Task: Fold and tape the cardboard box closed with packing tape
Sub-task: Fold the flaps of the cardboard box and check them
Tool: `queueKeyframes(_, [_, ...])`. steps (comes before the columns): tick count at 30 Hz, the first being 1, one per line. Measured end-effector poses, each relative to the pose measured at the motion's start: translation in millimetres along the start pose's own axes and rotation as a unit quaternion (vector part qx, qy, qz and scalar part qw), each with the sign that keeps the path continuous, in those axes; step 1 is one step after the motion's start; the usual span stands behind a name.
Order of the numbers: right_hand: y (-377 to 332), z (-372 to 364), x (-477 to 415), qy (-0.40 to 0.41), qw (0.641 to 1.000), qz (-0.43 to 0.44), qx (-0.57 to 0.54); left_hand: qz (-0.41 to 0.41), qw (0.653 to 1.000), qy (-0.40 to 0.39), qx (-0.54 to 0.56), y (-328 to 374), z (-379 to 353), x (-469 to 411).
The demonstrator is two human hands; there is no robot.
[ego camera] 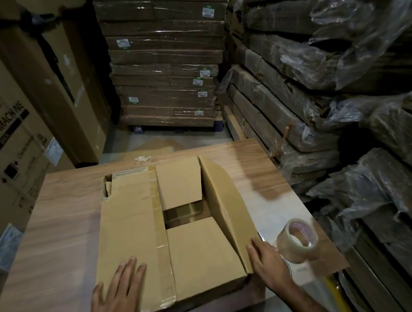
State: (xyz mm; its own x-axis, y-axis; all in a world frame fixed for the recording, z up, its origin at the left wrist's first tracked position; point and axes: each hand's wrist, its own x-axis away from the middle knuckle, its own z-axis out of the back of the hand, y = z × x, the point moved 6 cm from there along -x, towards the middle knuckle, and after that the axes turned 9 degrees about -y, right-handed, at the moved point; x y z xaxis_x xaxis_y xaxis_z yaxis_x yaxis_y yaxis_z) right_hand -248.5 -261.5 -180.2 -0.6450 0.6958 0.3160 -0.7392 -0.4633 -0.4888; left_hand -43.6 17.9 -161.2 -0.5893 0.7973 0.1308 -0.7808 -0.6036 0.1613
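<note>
1. The brown cardboard box sits on a wood-grain table, close in front of the person. The left hand lies flat and open on the near end of the box's long left flap, fingers straight, gripping nothing. If that press eases, the flap is likely to spring up, as nothing else holds it.
2. At the box's middle, the two short flaps are folded in with a dark gap between them. They give little support there, so tape pressed hard along the seam could sag in.
3. On the box's right side, the long right flap is tilted up. The right hand has nearly straight fingers on its near corner. Pushing from that one corner may twist the flap so it overlaps or misses the left one.
4. Just right of the box, the roll of clear packing tape stands on edge near the table's rim and could roll off.
5. The old tape on the left flap looks wrinkled, and how well it adheres is unclear.
6. What lies inside the gap is too dark to tell.
7. The right thumb is hidden, so I cannot tell if the hand pinches. The roll is blurred and its loose end cannot be seen.
</note>
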Motion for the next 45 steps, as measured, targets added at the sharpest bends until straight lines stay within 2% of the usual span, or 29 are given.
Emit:
queueKeyframes(7, [-2.0,-9.4,1.7,-0.003,0.996,0.013,-0.083,-0.008,1.000,-0.002,-0.003,3.7,4.8,0.7])
queueKeyframes(13, [-2.2,-6.5,2.6,0.006,0.997,0.017,-0.071,-0.008,0.999,-0.020,-0.027,5.7,6.6,2.2])
queueKeyframes(16, [6.6,7.1,3.8,0.048,0.997,0.018,-0.054,-0.009,0.999,-0.024,-0.021,6.5,6.7,4.4])
queueKeyframes(21, [4.1,25.2,34.5,0.190,0.973,0.106,-0.071,-0.010,1.000,-0.025,-0.014,7.1,5.6,6.9])
queueKeyframes(25, [-10.7,25.2,75.3,0.253,0.958,0.129,-0.028,-0.003,1.000,-0.020,-0.017,6.7,7.5,7.6])
queueKeyframes(35, [0.9,-3.3,72.6,0.240,0.963,0.102,-0.072,0.012,0.999,-0.044,-0.007,6.0,7.0,7.9])
queueKeyframes(41, [1.6,-6.3,70.2,0.249,0.959,0.112,-0.078,0.006,0.999,-0.030,-0.007,6.0,10.1,8.8])
queueKeyframes(45, [-5.2,-13.1,71.4,0.269,0.951,0.149,-0.038,0.013,0.999,-0.032,-0.007,4.4,9.7,8.9])
